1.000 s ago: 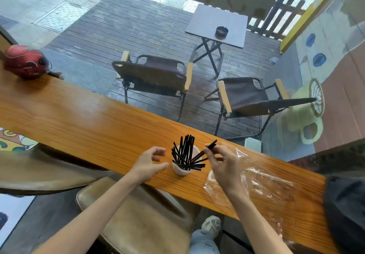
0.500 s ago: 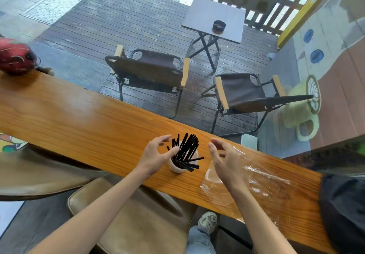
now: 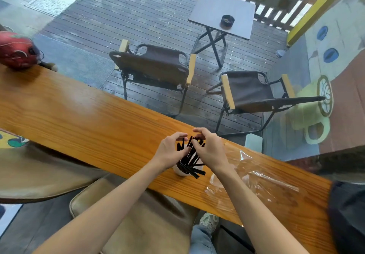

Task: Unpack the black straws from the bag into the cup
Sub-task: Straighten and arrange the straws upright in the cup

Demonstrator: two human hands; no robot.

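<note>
A small white cup (image 3: 179, 171) stands on the wooden counter (image 3: 79, 121), stuffed with several black straws (image 3: 190, 158) that fan out, some lying over its right rim. My left hand (image 3: 169, 152) curls round the bundle from the left. My right hand (image 3: 210, 151) curls round it from the right, fingertips on the straw tops. The clear plastic bag (image 3: 254, 176) lies flat and crumpled on the counter to the right of the cup; I see no straws in it.
A red helmet (image 3: 16, 50) sits at the counter's far left end. A dark bag or cloth (image 3: 347, 214) covers the right end. Beyond the glass are two folding chairs and a small table. A padded stool (image 3: 128, 220) is below the counter.
My right hand let go of the straw it held into the cup. Both hands then closed in on the straw bundle from either side.
</note>
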